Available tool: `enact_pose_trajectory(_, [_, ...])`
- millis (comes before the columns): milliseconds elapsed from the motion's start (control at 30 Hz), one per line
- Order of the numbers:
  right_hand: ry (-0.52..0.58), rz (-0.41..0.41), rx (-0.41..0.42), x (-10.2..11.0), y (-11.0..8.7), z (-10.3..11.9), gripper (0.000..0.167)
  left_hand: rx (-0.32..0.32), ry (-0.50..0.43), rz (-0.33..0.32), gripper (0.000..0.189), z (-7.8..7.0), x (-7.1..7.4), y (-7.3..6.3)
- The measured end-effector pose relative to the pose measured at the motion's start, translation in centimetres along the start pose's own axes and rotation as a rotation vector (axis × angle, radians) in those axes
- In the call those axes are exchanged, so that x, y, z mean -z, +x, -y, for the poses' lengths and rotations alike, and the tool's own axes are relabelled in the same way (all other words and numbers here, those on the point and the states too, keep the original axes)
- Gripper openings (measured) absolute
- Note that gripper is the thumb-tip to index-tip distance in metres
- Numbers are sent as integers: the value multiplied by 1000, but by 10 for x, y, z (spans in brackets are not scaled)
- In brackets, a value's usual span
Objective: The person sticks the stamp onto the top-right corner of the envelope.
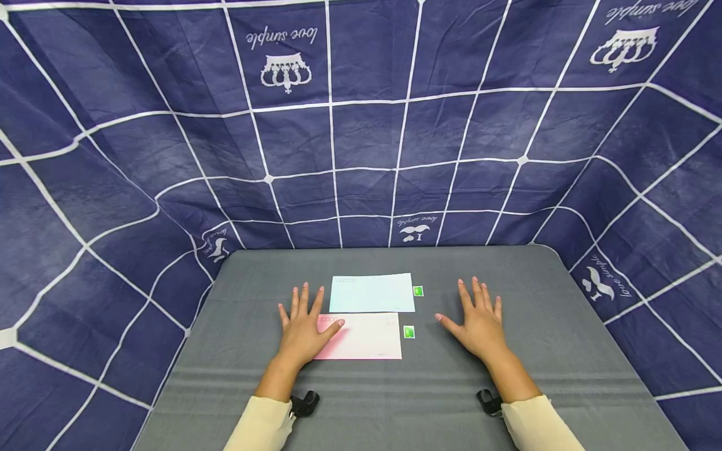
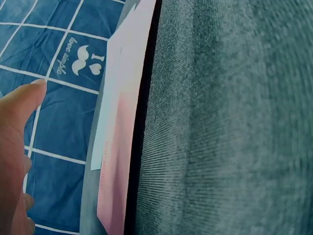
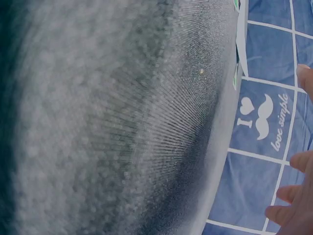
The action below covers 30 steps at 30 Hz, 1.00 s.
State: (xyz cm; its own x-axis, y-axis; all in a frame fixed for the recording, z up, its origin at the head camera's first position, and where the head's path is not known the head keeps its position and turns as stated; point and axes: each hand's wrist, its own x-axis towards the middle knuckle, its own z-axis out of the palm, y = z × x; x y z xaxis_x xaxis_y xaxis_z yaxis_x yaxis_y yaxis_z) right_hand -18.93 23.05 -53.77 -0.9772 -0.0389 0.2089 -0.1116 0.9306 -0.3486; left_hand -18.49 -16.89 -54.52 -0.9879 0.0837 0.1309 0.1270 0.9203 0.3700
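Note:
Spread and straight-fingered, my left hand (image 1: pixel 301 335) is over the left end of a pink-and-white envelope (image 1: pixel 366 338), its thumb across the paper. Whether it touches the envelope I cannot tell. A pale blue envelope (image 1: pixel 372 293) lies just behind the pink one. Two small green stamps sit to their right: one stamp (image 1: pixel 418 291) beside the blue envelope, another stamp (image 1: pixel 408 332) beside the pink. Farther right, my right hand (image 1: pixel 482 329) is spread too, holding nothing, apart from the stamps. In the left wrist view the pink envelope (image 2: pixel 124 112) appears edge-on near the left thumb.
A grey cloth-covered table (image 1: pixel 440 394) lies under everything. Dark blue curtain (image 1: pixel 366 138) with white grid lines hangs behind the table and along both sides. Black bands (image 1: pixel 305 404) are worn on both wrists, next to cream sleeves (image 1: pixel 261 426).

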Motion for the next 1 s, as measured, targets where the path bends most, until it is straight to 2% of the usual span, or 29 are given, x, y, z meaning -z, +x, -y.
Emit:
enact_pose_trajectory(100, [3, -6, 13, 0, -1, 1, 103, -8, -4, -8, 96, -1, -1, -1])
enact_pose_trajectory(200, [53, -27, 35, -1, -3, 4, 98, -35, -40, -41, 93, -3, -3, -2])
enact_pose_trajectory(367, [152, -98, 81, -2, -5, 9, 78, -94, -146, -101, 77, -6, -5, -3])
enact_pose_trajectory(500, [179, -132, 134, -5, -6, 13, 63, -114, -196, -112, 66, -9, -5, -5])
enact_pose_trajectory(633, [196, -113, 172, -7, -6, 17, 54, -116, -205, -87, 66, -12, -7, -8])
enact_pose_trajectory(800, [208, -73, 169, -9, -6, 20, 48, -129, -186, -63, 62, -14, -12, -10])
enact_pose_trajectory(1000, [227, -51, 182, -12, -7, 23, 42, -176, -178, -62, 52, -16, -18, -13])
